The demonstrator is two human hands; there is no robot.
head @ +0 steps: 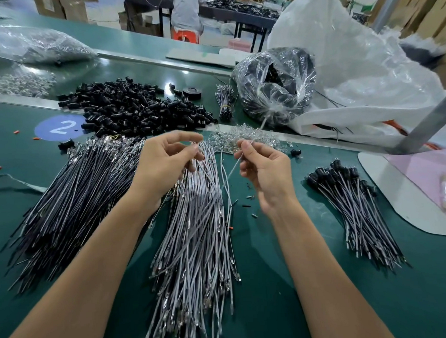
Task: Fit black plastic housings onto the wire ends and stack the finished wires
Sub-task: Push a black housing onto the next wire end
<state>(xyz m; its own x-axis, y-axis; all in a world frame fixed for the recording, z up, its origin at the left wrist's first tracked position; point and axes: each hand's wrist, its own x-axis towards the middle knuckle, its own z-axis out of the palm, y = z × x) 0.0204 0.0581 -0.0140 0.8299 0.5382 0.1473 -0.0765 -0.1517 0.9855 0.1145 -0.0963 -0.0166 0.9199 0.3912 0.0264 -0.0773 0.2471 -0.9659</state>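
- both forearms come in from the near edge; between them, closest to my view, lies a fan of grey wires point(194, 233), metal terminals pointing toward me.
- left hand point(166, 158): fingers curled, pinching the far ends of the grey wires.
- right hand point(262, 167): thumb and forefinger clenched on a single wire point(230, 169), held up off the fan, its lower end trailing down beside the others.
- task parts: black housings point(139, 108) are heaped at the far side, apart from both hands, and neither hand holds one. finished wires point(355, 209) are stacked to the right.
- risk, in my judgement: the single wire runs alongside its neighbours, so a quick pull could snag them and drag the fan out of order.
- risk: the black wires point(74, 199) touch the grey fan on the left, so the two sorts could get mixed.
- risk: a terminal pushed in askew could bend rather than seat in its housing.
- surface: a green table point(296, 280) with a blue disc point(60, 127) marked 2, small scraps, a tape roll point(191, 92) and a tied plastic bag point(277, 86).
- room: a workshop with cardboard boxes; another person point(186, 10) sits at a far bench.
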